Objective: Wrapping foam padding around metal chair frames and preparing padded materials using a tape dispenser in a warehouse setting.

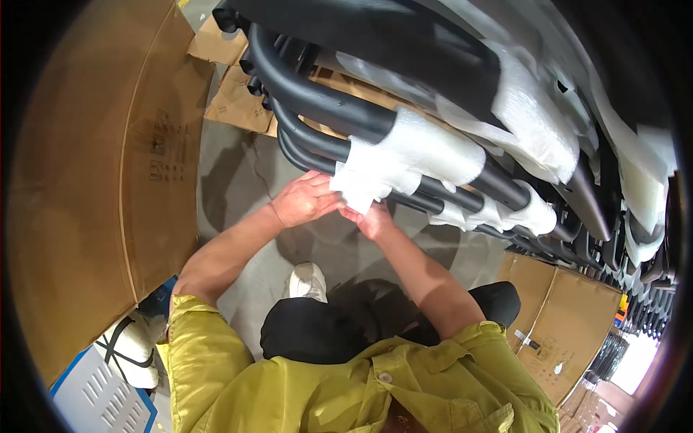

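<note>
Several black bent metal tubes (pixel 317 101) hang in a stack ahead of me, some with white foam wrap around them. A loose piece of white foam wrap (pixel 359 189) lies around one of the lower tubes, its end hanging down. My left hand (pixel 307 200) is closed at the left edge of this piece, fingers pressed together against it. From below, my right hand (pixel 372 219) grips the hanging end, its fingertips close to those of my left hand. The foam partly hides the fingers of both hands.
A tall cardboard box (pixel 94 180) stands on my left, with a cardboard carton (pixel 556 317) at the lower right. Large black frame parts, partly wrapped in foam (pixel 538 119), overhang the upper right. A perforated white panel (pixel 108 397) with a blue edge is at the lower left.
</note>
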### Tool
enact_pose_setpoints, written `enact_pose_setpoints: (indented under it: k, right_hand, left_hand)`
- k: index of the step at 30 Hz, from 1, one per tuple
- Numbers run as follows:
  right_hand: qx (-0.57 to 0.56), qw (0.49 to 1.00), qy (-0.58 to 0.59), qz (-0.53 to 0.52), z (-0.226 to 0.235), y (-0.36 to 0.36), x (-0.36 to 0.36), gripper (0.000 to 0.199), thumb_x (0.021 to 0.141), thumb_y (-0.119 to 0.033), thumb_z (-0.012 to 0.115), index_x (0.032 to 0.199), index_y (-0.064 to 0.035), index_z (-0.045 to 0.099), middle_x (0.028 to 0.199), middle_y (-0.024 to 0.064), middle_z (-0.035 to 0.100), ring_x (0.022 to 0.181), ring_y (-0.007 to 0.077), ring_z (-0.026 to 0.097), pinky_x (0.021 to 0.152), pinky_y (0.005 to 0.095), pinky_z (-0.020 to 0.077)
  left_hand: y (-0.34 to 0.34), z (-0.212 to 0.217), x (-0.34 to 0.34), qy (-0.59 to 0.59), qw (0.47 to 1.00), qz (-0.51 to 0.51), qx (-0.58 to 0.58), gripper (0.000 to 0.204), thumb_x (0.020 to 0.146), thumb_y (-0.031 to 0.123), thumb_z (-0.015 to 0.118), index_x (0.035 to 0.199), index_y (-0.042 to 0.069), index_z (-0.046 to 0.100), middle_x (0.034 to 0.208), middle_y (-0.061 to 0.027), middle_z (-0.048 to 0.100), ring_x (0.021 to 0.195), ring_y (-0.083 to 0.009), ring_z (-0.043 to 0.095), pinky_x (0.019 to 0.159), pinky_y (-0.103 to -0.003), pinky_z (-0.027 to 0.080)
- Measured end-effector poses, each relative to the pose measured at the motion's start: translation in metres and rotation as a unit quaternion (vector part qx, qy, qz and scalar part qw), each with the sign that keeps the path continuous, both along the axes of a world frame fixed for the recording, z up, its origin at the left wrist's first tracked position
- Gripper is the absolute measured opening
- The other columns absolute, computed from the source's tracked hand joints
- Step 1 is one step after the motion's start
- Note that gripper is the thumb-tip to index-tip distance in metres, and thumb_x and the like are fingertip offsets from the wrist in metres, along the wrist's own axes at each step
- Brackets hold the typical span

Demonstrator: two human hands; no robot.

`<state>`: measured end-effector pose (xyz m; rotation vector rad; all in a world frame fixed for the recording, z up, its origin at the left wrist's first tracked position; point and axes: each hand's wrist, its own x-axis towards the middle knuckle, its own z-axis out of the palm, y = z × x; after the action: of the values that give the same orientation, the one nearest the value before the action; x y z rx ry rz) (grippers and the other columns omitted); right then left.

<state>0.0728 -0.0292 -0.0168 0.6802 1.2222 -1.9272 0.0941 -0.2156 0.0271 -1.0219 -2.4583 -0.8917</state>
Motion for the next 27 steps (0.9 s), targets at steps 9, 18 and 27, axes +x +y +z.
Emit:
enact_pose_setpoints:
  k: [9,18,27]
  right_hand:
    - [0.061,0.998,0.011,0.019,0.014,-0.008,0.015,0.028,0.077,-0.021,0.063,0.095,-0.0007,0.053,0.079,0.0093,0.060,0.068,0.0182,0.059,0.060,0.0276,0.0488]
    - [0.156,0.985,0.031,0.063,0.018,-0.013,0.026,0.027,0.081,-0.026,0.058,0.088,-0.0009,0.053,0.073,0.0088,0.058,0.059,0.0173,0.057,0.054,0.0265,0.0476]
    - [-0.012,0.993,-0.051,-0.102,0.048,-0.020,0.018,0.017,0.085,-0.017,0.051,0.092,-0.0011,0.051,0.081,0.0083,0.058,0.070,0.0166,0.057,0.060,0.0244,0.0470]
  left_hand:
    - [0.016,-0.038,0.003,-0.100,0.992,0.080,0.011,0.026,0.077,0.024,0.054,0.100,0.015,0.058,0.109,-0.0096,0.048,0.097,-0.0320,0.045,0.088,-0.038,0.035]
    - [0.018,-0.002,-0.011,0.025,0.988,0.149,0.032,0.021,0.069,0.021,0.060,0.089,0.014,0.060,0.076,-0.0059,0.059,0.067,-0.0241,0.056,0.056,-0.034,0.040]
    - [0.019,0.006,-0.012,0.009,0.988,0.152,0.008,0.017,0.072,0.024,0.059,0.086,0.015,0.059,0.055,-0.0049,0.054,0.050,-0.0256,0.054,0.048,-0.037,0.039]
